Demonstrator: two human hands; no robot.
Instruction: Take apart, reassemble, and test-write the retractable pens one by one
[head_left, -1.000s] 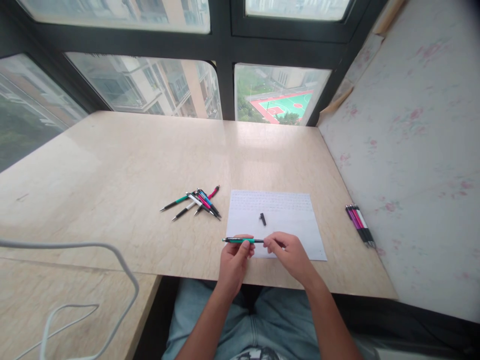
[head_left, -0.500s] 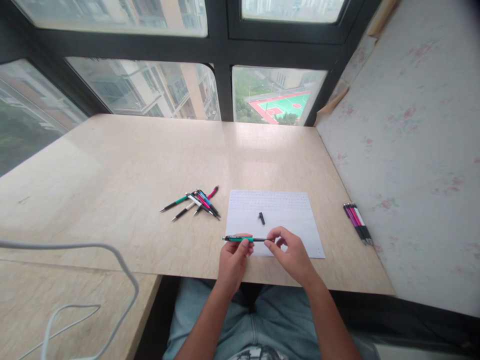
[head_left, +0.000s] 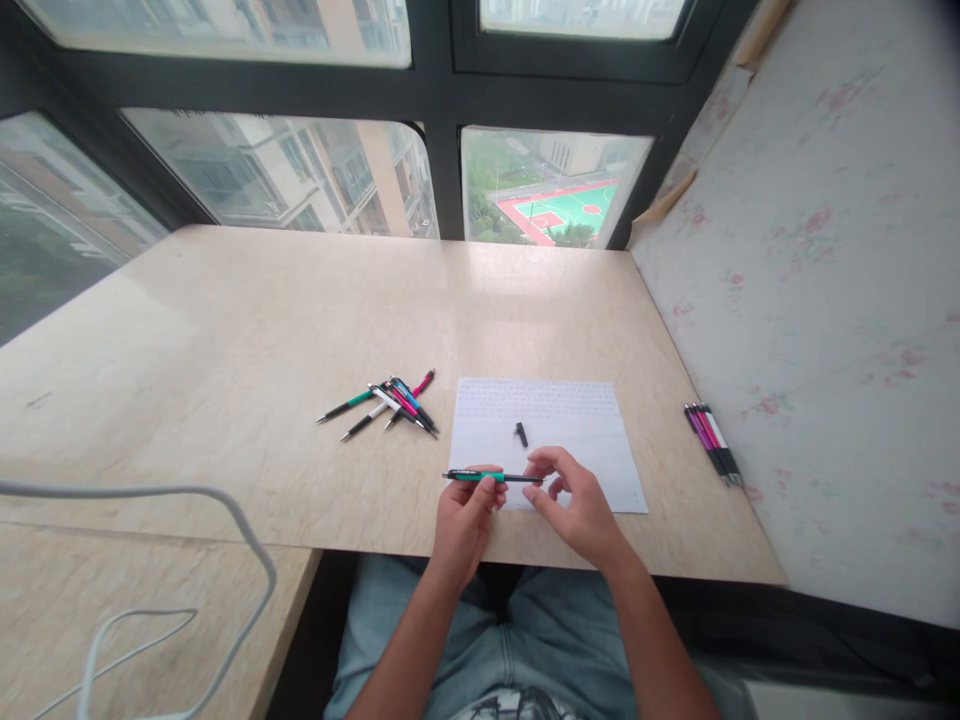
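Observation:
My left hand [head_left: 466, 512] is closed around a green and black pen [head_left: 484, 476], held level over the table's near edge. My right hand [head_left: 574, 500] pinches the pen's right end with thumb and fingertips. Just beyond the hands lies a white sheet of paper [head_left: 555, 430] with faint writing along its top. A small black pen part [head_left: 520, 433] rests on that sheet.
A loose heap of several pens [head_left: 390, 402] lies left of the paper. More pens [head_left: 712, 442] lie side by side by the flowered wall on the right. A white cable [head_left: 180, 560] curls over the lower table at the left. Windows run along the far edge.
My right hand has shifted slightly left along the pen and its fingers now pinch the pen's right end. The left hand and pen have barely moved.

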